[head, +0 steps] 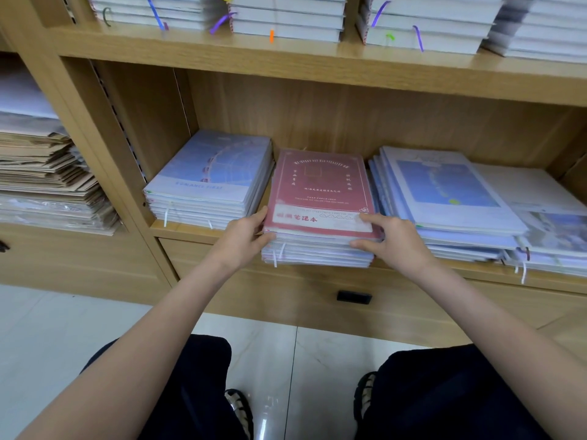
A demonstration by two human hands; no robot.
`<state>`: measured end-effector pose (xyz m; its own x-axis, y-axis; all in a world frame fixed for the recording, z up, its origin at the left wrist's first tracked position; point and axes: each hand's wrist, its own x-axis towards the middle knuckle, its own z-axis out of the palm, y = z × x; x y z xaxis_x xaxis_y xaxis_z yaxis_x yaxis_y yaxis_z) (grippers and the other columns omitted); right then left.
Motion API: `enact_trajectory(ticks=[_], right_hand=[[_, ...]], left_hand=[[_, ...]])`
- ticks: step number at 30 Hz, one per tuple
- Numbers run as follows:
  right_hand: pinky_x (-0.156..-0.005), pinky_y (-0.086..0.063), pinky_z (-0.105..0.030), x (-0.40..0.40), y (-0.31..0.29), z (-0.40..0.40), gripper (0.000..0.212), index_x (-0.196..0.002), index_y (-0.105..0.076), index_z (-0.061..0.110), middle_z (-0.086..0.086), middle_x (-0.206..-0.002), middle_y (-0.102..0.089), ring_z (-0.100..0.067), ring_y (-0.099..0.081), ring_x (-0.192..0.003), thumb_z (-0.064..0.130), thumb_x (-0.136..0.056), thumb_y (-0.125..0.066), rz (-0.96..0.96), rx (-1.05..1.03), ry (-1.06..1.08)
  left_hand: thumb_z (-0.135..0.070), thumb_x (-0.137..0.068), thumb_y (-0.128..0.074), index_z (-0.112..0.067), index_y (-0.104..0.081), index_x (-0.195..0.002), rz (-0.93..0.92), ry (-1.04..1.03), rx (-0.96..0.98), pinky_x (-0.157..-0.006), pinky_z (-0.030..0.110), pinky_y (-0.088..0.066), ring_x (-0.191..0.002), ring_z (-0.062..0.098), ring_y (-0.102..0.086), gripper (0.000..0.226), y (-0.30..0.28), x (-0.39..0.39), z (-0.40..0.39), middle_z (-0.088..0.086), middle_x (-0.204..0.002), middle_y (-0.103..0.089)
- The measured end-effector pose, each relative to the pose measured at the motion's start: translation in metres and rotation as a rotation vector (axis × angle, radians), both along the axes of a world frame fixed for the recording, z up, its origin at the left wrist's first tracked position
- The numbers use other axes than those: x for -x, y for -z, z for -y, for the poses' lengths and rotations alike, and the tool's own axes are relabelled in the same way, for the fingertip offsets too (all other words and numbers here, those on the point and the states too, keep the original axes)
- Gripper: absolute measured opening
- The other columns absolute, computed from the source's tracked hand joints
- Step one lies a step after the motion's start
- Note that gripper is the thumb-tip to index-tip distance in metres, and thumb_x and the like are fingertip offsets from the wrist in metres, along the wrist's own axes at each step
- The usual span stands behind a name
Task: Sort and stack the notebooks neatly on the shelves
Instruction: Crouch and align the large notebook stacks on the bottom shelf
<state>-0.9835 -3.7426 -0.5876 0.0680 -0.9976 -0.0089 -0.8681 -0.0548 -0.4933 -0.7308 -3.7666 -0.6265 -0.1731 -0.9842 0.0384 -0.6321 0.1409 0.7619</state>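
1. My left hand (243,238) grips the left front corner of the middle stack of notebooks (317,249), thumb up by the cover's edge, fingers curled against the side of the pile.
2. My right hand (389,238) clamps the right front corner of the same stack: index finger lying across the top cover, thumb pressed to the front edge lower down.
3. The red notebook (319,188) lies on top of that stack, in the centre of the frame, on the wooden shelf (203,231); the stack's front edge juts out past the shelf lip.
4. Just left of it sits a stack with a pale blue cover (211,173), squared up and close beside.
5. To the right, a looser, fanned pile of blue-and-white notebooks (451,192) touches or nearly touches the red one.
6. Across the top of the frame, the upper shelf carries white stacks with coloured ribbons (286,23).
7. At far left, brown paper bags (47,173) are heaped in another bay.
8. A drawer with a dark handle (354,296) sits below the shelf.
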Motion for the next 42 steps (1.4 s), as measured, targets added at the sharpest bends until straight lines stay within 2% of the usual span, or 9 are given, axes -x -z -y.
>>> enact_trajectory(ticks=[6, 10, 15, 19, 23, 30, 35, 38, 42], right_hand=[[-0.101, -0.038, -0.032, 0.004, 0.002, 0.005, 0.068, -0.138, -0.046, 0.017, -0.009, -0.136, -0.052, -0.025, -0.046, -0.126, 0.031, -0.077, -0.074, 0.119, -0.017, 0.052], [-0.098, -0.04, -0.032, 0.004, 0.004, 0.007, 0.068, -0.138, -0.047, 0.017, -0.009, -0.132, -0.055, -0.026, -0.049, -0.122, 0.032, -0.077, -0.074, 0.108, -0.006, 0.054], [-0.098, -0.039, -0.029, 0.005, 0.005, 0.009, 0.068, -0.138, -0.047, 0.016, -0.007, -0.135, -0.053, -0.024, -0.048, -0.124, 0.031, -0.078, -0.074, 0.12, 0.002, 0.05], [-0.099, -0.037, -0.03, 0.006, 0.006, 0.011, 0.09, -0.147, -0.025, 0.018, -0.005, -0.141, -0.045, -0.024, -0.044, -0.127, 0.03, -0.075, -0.077, 0.138, -0.082, 0.056], [-0.099, -0.035, -0.027, 0.003, 0.011, 0.011, 0.104, -0.15, -0.004, 0.023, -0.004, -0.15, -0.034, -0.025, -0.039, -0.132, 0.015, -0.077, -0.076, 0.144, -0.204, 0.032], [-0.094, -0.042, -0.033, -0.002, 0.023, 0.017, 0.115, -0.149, 0.009, 0.032, -0.01, -0.149, -0.034, -0.03, -0.047, -0.124, 0.007, -0.075, -0.076, 0.053, -0.201, 0.015], [-0.094, -0.045, -0.034, 0.0, 0.025, 0.019, 0.114, -0.149, 0.006, 0.033, -0.008, -0.153, -0.027, -0.029, -0.049, -0.123, 0.005, -0.075, -0.076, 0.066, -0.185, -0.007], [-0.072, -0.044, -0.019, 0.003, 0.023, 0.019, 0.11, -0.149, 0.004, 0.034, -0.005, -0.154, -0.026, -0.022, -0.059, -0.096, 0.004, -0.078, -0.073, 0.05, -0.176, -0.044], [-0.048, -0.038, -0.011, 0.006, 0.023, 0.021, 0.108, -0.15, 0.003, 0.035, -0.004, -0.154, -0.025, -0.006, -0.05, -0.062, 0.002, -0.079, -0.072, 0.038, -0.165, -0.055]], left_hand=[[-0.002, -0.088, -0.059, -0.007, -0.04, -0.139, -0.084, -0.027, 0.044, -0.107, 0.029, -0.036, -0.123, 0.022, -0.052, 0.054, -0.006, 0.005, -0.006, 0.009, -0.132, -0.054], [-0.003, -0.089, -0.058, -0.014, -0.033, -0.143, -0.067, 0.031, 0.049, -0.105, 0.023, -0.035, -0.118, 0.01, -0.052, 0.06, -0.007, 0.003, -0.005, -0.005, -0.126, -0.054], [-0.007, -0.092, -0.056, -0.014, -0.042, -0.139, -0.039, 0.008, 0.058, -0.105, 0.031, -0.04, -0.117, 0.013, -0.055, 0.049, -0.005, -0.001, -0.003, 0.001, -0.128, -0.057], [0.001, -0.087, -0.059, -0.012, -0.025, -0.146, -0.153, 0.046, -0.103, -0.105, 0.026, -0.037, -0.124, 0.013, -0.047, 0.07, -0.003, -0.005, -0.001, -0.003, -0.135, -0.047], [0.012, -0.083, -0.058, -0.008, -0.043, -0.134, -0.059, 0.079, -0.218, -0.099, 0.025, -0.041, -0.118, 0.021, -0.055, 0.057, 0.007, -0.004, -0.001, -0.002, -0.117, -0.056], [0.009, -0.08, -0.061, -0.015, -0.037, -0.14, -0.013, 0.038, -0.134, -0.097, 0.048, -0.046, -0.108, 0.028, -0.061, 0.068, 0.029, -0.005, 0.001, 0.013, -0.116, -0.064], [0.009, -0.078, -0.064, -0.012, -0.04, -0.138, -0.025, 0.027, -0.124, -0.102, 0.044, -0.044, -0.114, 0.025, -0.058, 0.068, 0.032, -0.006, 0.007, 0.012, -0.121, -0.062], [0.013, -0.079, -0.062, -0.007, -0.035, -0.141, -0.06, 0.041, -0.146, -0.105, 0.042, -0.041, -0.118, 0.024, -0.055, 0.07, 0.031, -0.006, 0.007, 0.013, -0.125, -0.059], [0.007, -0.08, -0.064, -0.013, -0.027, -0.145, 0.008, 0.057, -0.134, -0.106, 0.039, -0.039, -0.121, 0.024, -0.052, 0.078, 0.031, -0.006, 0.003, 0.009, -0.128, -0.056]])
